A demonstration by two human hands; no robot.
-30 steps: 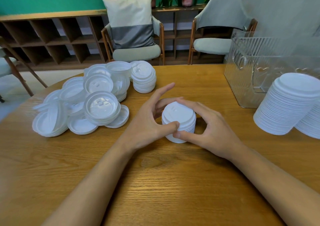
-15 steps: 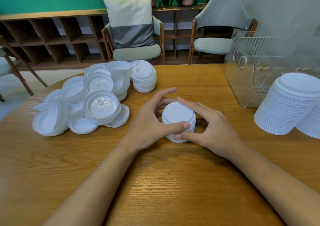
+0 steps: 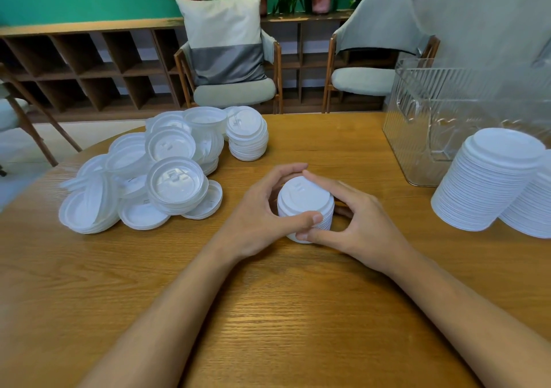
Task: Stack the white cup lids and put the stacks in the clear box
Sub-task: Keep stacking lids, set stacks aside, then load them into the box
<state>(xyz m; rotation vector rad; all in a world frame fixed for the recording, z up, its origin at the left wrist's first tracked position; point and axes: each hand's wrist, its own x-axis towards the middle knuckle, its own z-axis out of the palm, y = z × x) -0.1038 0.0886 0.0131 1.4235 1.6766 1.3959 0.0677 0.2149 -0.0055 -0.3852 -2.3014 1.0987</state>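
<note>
Together, left hand, right hand, fingers curled round lid stack (upright on table)

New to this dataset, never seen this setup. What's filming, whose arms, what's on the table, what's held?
There is no robot here. A person works with bare hands, and the one picture comes from a wide-angle camera worn on their head, looking forward and down. The left hand and right hand both curl round a short stack of white lids standing on the wooden table. On the left lies a loose pile of lids, with a small stack behind it. On the right are two tall stacks and the clear box.
</note>
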